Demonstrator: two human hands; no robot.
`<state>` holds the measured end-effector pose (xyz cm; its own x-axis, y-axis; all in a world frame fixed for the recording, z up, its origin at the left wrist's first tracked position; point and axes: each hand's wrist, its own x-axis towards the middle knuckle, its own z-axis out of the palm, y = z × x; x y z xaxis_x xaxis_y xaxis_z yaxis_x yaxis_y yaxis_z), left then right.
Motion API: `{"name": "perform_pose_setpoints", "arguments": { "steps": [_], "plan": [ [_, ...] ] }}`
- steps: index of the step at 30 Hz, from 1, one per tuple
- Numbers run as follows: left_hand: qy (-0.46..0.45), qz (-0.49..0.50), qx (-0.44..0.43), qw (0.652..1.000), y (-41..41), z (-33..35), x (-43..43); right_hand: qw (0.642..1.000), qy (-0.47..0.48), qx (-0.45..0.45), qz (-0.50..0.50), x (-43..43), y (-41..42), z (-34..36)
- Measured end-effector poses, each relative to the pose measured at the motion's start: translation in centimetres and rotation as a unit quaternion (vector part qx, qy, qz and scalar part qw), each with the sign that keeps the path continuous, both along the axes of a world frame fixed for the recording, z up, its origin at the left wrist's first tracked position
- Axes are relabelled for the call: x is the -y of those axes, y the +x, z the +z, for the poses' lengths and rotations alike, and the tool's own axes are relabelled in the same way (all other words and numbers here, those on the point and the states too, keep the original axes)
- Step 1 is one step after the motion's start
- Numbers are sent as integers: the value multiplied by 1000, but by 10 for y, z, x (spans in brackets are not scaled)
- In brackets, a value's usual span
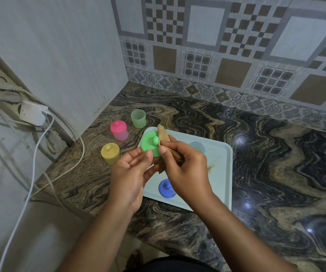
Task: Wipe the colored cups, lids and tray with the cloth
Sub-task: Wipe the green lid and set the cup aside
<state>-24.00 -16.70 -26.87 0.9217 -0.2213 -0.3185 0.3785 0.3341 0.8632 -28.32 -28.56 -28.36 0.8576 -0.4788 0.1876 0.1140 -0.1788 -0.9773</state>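
Note:
My left hand (pixel 132 171) holds a green lid (pixel 148 143) by its edge above the left end of the pale blue tray (pixel 220 169). My right hand (pixel 185 165) grips a brown cloth (pixel 163 134) and presses it against the lid beside its knob. A blue lid (pixel 166 188) lies on the tray near its front edge, partly hidden by my right hand. A pale blue cup (pixel 197 147) stands on the tray behind my right hand. Left of the tray stand an open green cup (pixel 138 118), a pink cup with lid (pixel 119 130) and a yellow cup with lid (pixel 110 153).
All of this sits on a dark swirled stone counter (pixel 276 163) in a corner, with a patterned tile wall (pixel 227 55) behind and a plain panel on the left. White cables and a plug adapter (pixel 33 112) hang off the counter's left edge.

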Motion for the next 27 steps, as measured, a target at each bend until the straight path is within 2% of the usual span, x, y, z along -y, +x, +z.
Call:
{"name": "perform_pose_setpoints", "arguments": {
  "steps": [3,9,17,23,27],
  "plan": [
    [7,2,0,1000,0,0,-1,999,-45,16,4,-2,-3,0],
    [21,-7,12,1000,1,1,-4,997,-70,-2,-25,11,9,7],
    [-35,12,-19,999,3,2,-1,997,-74,36,2,-3,4,1],
    [-34,-5,-22,999,8,3,-6,999,32,-2,-20,5,7,1],
    [-31,-18,-6,999,8,2,-6,997,64,-24,-26,9,8,1]
  ]
}}
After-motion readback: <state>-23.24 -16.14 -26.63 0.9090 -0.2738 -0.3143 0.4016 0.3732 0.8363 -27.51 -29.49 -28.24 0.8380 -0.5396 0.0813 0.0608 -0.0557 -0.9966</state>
